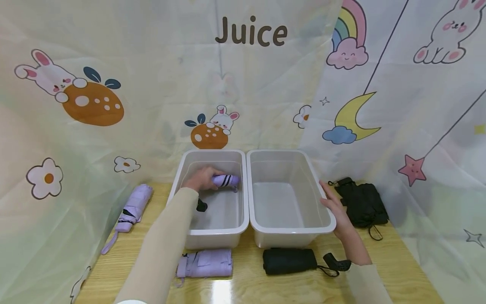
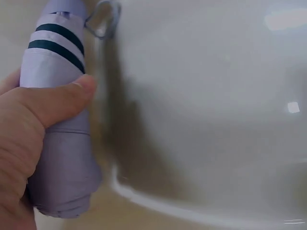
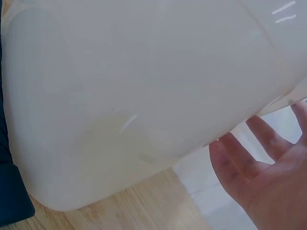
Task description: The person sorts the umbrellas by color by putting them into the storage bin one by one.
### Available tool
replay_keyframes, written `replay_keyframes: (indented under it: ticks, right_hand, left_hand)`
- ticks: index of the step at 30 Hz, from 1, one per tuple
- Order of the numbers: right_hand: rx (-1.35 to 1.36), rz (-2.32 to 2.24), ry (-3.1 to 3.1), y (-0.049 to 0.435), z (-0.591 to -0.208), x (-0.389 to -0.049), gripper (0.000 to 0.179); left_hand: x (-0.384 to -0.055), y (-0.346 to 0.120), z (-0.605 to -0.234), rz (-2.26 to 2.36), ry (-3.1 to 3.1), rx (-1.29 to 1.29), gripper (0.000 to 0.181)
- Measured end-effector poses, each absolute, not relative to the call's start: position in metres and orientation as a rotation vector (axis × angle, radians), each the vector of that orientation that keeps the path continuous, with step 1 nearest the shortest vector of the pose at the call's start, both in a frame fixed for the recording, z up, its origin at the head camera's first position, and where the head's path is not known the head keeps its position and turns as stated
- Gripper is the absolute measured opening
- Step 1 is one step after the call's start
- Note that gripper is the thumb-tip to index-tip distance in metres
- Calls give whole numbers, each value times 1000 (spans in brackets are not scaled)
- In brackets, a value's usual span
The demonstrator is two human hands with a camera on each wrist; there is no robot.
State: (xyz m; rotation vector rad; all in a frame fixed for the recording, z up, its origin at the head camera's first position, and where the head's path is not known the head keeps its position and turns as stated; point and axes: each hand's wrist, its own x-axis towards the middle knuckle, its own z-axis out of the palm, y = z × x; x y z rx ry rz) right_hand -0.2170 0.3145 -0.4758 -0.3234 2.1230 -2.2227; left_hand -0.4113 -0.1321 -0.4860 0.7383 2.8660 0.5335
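My left hand (image 1: 203,179) reaches into the left grey plastic bin (image 1: 243,211) and grips a folded purple umbrella (image 1: 226,181). In the left wrist view, the thumb lies across the umbrella (image 2: 60,148), below its two dark stripes, and a thin strap loop hangs at its upper end. My right hand (image 1: 339,213) is at the right side of the right grey bin (image 1: 294,230). The right wrist view shows its loosely extended fingers (image 3: 235,158) touching that bin's outer wall (image 3: 120,96).
A purple umbrella (image 1: 133,209) lies left of the bins, another purple one (image 1: 206,264) in front. A black umbrella (image 1: 290,260) lies before the right bin, and a black folded item (image 1: 364,202) with a cord sits to its right. A printed cloth (image 1: 258,84) hangs behind the wooden table (image 1: 243,291).
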Motion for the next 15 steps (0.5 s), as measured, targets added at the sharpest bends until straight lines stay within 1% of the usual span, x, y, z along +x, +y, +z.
replay_keyframes:
  ticks: [5,9,13,15]
  right_hand:
    - [-328,-2251,2100,317,-473,-213,57]
    - [-321,-2252,2104,318,-472,-212,56]
    - [-300,-2254,2099,315,-475,-212,56]
    - [-303,-2251,2091,313,-476,-211,57]
  left_hand:
    - [-410,-130,-488,461,2908,800,65]
    - [-410,-133,-491,476,2916,855,64]
    - [-411,-139,-494,534,2904,942,47]
    - [-409,-142,-494,561,2894,940,40]
